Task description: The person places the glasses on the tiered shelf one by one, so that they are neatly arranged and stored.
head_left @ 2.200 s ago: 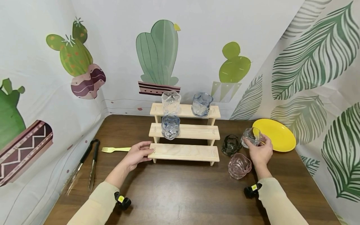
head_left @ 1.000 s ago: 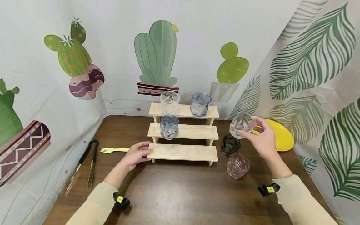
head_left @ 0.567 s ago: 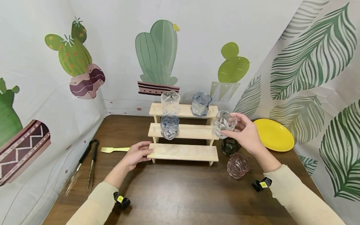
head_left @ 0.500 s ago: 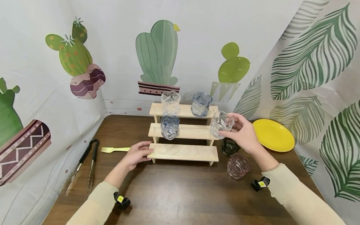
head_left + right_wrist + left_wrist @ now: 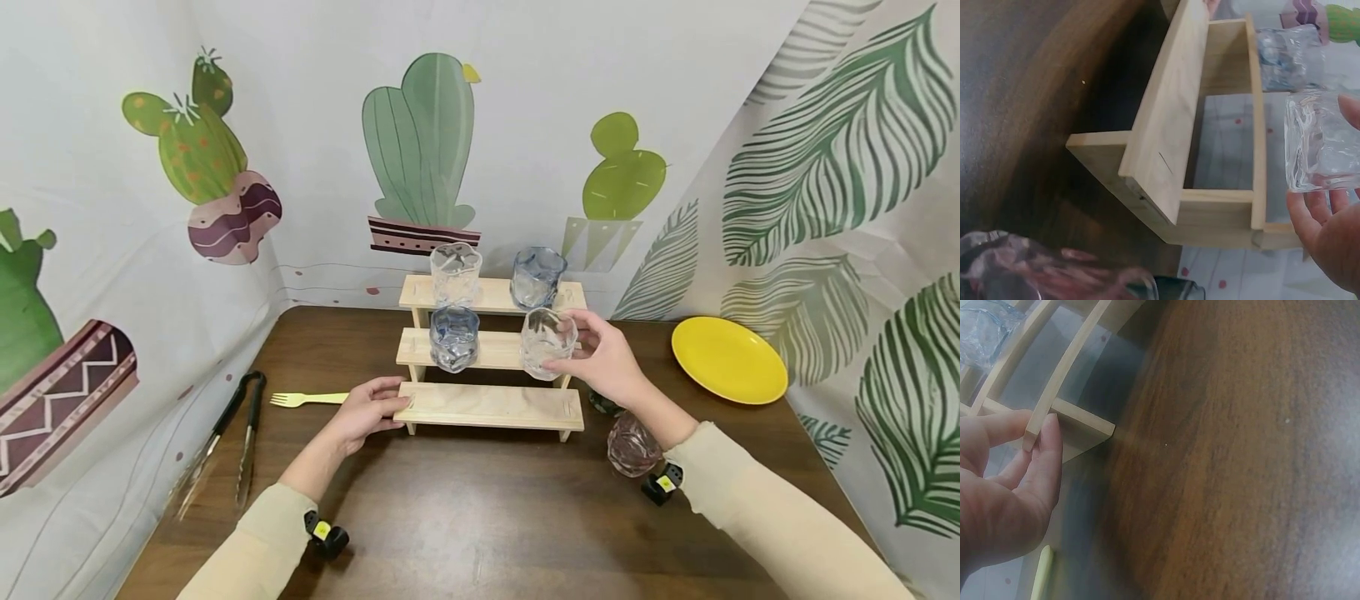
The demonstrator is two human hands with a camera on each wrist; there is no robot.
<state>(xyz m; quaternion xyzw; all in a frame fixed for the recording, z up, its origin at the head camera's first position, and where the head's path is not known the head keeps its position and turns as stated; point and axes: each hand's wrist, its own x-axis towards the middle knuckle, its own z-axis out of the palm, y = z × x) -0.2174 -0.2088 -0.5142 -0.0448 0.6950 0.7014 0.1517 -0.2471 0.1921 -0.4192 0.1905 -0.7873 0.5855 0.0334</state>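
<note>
My right hand (image 5: 609, 364) grips a clear, wavy-sided glass (image 5: 543, 343) from its right side, fingers and thumb round it. In the right wrist view a narrow gap shows between its base and the middle tier of the wooden three-tier stand (image 5: 487, 406). My left hand (image 5: 367, 414) pinches the left end of the stand's lowest tier between thumb and fingers, as the left wrist view also shows. A blue-tinted glass (image 5: 453, 338) stands at the left of the middle tier. Up on the top tier are another clear glass (image 5: 455, 273) and a second blue glass (image 5: 538, 277).
Right of the stand, a pink glass (image 5: 632, 446) and a dark glass (image 5: 602, 403) sit on the brown table (image 5: 465, 517), partly hidden by my right arm. A yellow plate (image 5: 730, 360) lies farther right. At left are a yellow fork (image 5: 307, 399) and tongs (image 5: 247, 442).
My right hand has lifted the clear glass from beside the yellow plate and carried it left to the middle tier's right side. My left hand keeps its hold on the stand.
</note>
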